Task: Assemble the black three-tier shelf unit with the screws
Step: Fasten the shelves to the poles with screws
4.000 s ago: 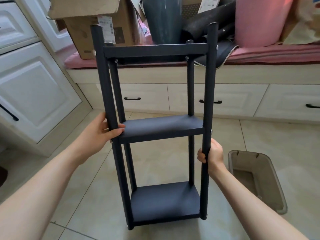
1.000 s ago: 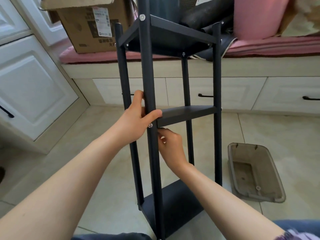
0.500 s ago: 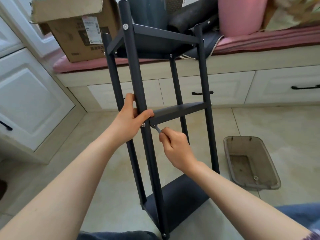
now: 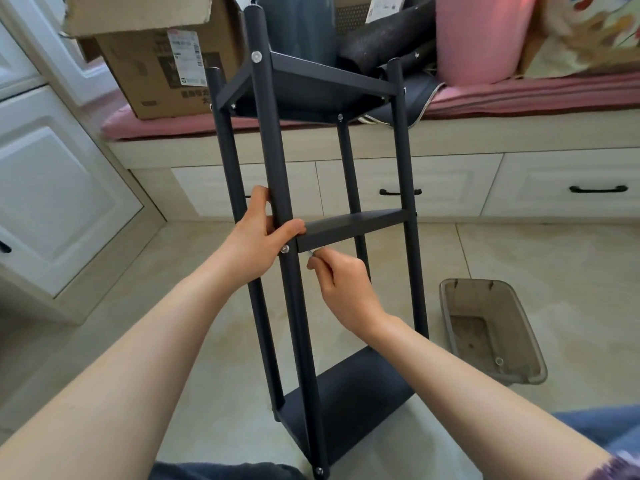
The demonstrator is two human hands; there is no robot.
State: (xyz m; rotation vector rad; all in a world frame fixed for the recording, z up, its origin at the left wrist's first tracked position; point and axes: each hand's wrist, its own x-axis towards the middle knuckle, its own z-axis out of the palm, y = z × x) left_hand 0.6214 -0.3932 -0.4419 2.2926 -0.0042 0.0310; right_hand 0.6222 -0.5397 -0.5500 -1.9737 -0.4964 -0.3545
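The black three-tier shelf unit (image 4: 401,140) stands upright on the tiled floor, turned corner-on toward me. My left hand (image 4: 258,237) grips its nearest post at the middle tier, thumb across the front. A silver screw head (image 4: 284,250) shows in that post just below the thumb. My right hand (image 4: 341,282) is under the middle shelf (image 4: 353,226) and pinches a small silver metal tool (image 4: 313,252) against the shelf's underside near the post. More screw heads show at the top tier (image 4: 256,57).
A grey plastic tray (image 4: 460,296) lies on the floor to the right with one small part in it. Behind the shelf runs a white drawer bench with a pink cushion, a cardboard box (image 4: 156,60), rolled mats and a pink roll. White cabinet doors stand at the left.
The shelf unit was turned from front-on to corner-on. My left hand stayed on the post; my right hand left the right post and came under the middle shelf, holding a small metal tool.
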